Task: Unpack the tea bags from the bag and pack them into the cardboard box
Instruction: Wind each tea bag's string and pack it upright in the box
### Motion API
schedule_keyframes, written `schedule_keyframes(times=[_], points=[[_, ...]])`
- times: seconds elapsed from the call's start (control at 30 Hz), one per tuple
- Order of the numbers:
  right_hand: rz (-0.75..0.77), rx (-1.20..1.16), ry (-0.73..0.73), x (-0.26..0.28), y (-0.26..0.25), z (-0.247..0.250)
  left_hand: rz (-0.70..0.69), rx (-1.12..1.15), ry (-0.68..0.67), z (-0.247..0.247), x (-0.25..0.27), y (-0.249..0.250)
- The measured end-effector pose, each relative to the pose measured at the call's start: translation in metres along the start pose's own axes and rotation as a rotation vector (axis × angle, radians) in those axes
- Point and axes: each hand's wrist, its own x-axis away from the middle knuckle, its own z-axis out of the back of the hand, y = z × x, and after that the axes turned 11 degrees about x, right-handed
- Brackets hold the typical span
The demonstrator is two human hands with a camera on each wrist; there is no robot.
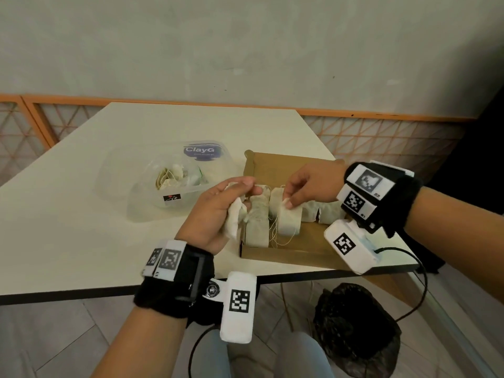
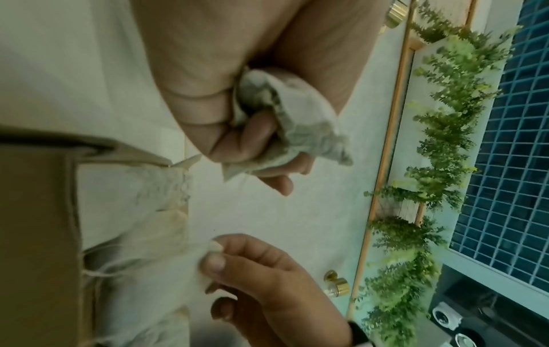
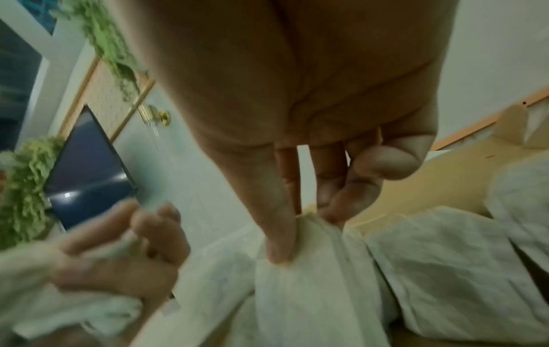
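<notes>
Head view shows a pale cream rectangular table (image 1: pixel 81 214) carrying everything, largest first: a shallow brown cardboard box (image 1: pixel 275 165) lies open beneath both sets of fingers, and a clear crumpled plastic bag (image 1: pixel 141 192) with a dark blue round label sits just beyond and to the left of the left fingers. Inside that bag a small heap of beige tea bags (image 1: pixel 169 178) with strings can be seen. In the box a row of off-white paper tea bags (image 1: pixel 321 211) stands on edge, running from under the right wrist across to the left fingers, with loose white strings (image 1: pixel 275 233) trailing toward the near wall of the box. The left hand (image 1: pixel 218 211) hovers over the box's left end, its fingers curled round a crumpled white tea bag (image 1: pixel 233 219); the left wrist view shows that bag (image 2: pixel 285 122) bunched between the thumb and the folded fingers (image 2: pixel 255 133). The right hand (image 1: pixel 308 184) reaches down into the middle of the box, thumb and forefinger pressed together on the top edge of one upright cream tea bag (image 1: pixel 286 214); the right wrist view shows the thumb (image 3: pixel 282 230) pinching that bag's top fold (image 3: pixel 315 270) against a finger, the other fingers tucked behind. On the floor below the table's near edge sits a black crumpled plastic sack (image 1: pixel 354 328).
</notes>
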Motion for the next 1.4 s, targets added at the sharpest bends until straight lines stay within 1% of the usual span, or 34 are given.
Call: schedule_keyframes(times=[0.1, 0.2, 0.27, 0.3, 0.37, 0.43, 0.5, 0.6, 0.67, 0.77, 0.9, 1.0, 1.03, 1.07, 1.17, 1.2, 1.23, 1.33, 1.4], points=[[-0.031, 0.050, -0.008, -0.011, -0.004, -0.009, -0.002, -0.082, -0.006, -0.002, -0.003, -0.011], [-0.052, 0.067, 0.053, -0.020, -0.005, -0.012, -0.008, -0.126, 0.025, 0.002, -0.005, -0.019], [-0.049, 0.069, 0.081, -0.021, -0.005, -0.010, -0.015, -0.140, 0.023, 0.005, -0.007, -0.020], [-0.043, 0.067, 0.069, -0.020, -0.006, -0.007, -0.020, -0.153, 0.017, 0.006, -0.008, -0.020], [-0.017, 0.027, 0.000, -0.014, -0.007, 0.001, -0.033, -0.175, 0.011, 0.006, -0.007, -0.020], [0.006, -0.079, -0.090, -0.011, -0.009, 0.006, -0.045, -0.180, 0.011, 0.008, -0.006, -0.020], [-0.001, -0.100, -0.123, -0.012, -0.010, 0.004, -0.050, -0.180, 0.011, 0.008, -0.006, -0.020], [-0.035, -0.031, -0.017, -0.022, -0.008, -0.009, -0.062, -0.211, 0.005, 0.009, -0.007, -0.022], [-0.067, -0.031, 0.060, -0.029, -0.006, -0.014, -0.069, -0.229, 0.000, 0.009, -0.007, -0.022], [-0.089, -0.033, 0.118, -0.034, -0.004, -0.016, -0.065, -0.229, -0.007, 0.009, -0.006, -0.021], [-0.110, -0.029, 0.144, -0.029, -0.003, -0.009, -0.058, -0.236, -0.009, 0.010, -0.006, -0.020], [-0.144, -0.108, 0.248, -0.016, 0.000, 0.002, -0.063, -0.242, 0.002, 0.012, -0.007, -0.020], [-0.139, -0.137, 0.259, -0.009, 0.001, 0.002, -0.065, -0.229, 0.015, 0.012, -0.008, -0.020], [-0.128, -0.164, 0.232, -0.001, 0.001, 0.000, -0.067, -0.205, 0.031, 0.012, -0.008, -0.019], [-0.095, -0.206, 0.018, 0.017, -0.001, -0.024, -0.048, -0.062, 0.068, 0.008, -0.012, -0.016], [-0.090, -0.204, -0.029, 0.019, -0.002, -0.034, -0.032, -0.011, 0.072, 0.005, -0.013, -0.015], [-0.095, -0.200, -0.037, 0.020, -0.002, -0.044, -0.013, 0.030, 0.074, 0.002, -0.015, -0.014], [-0.129, -0.254, 0.069, 0.018, 0.002, -0.061, 0.048, 0.115, 0.060, -0.009, -0.017, -0.015], [-0.133, -0.446, 0.175, 0.021, 0.005, -0.065, 0.074, 0.156, 0.054, -0.014, -0.018, -0.019]])
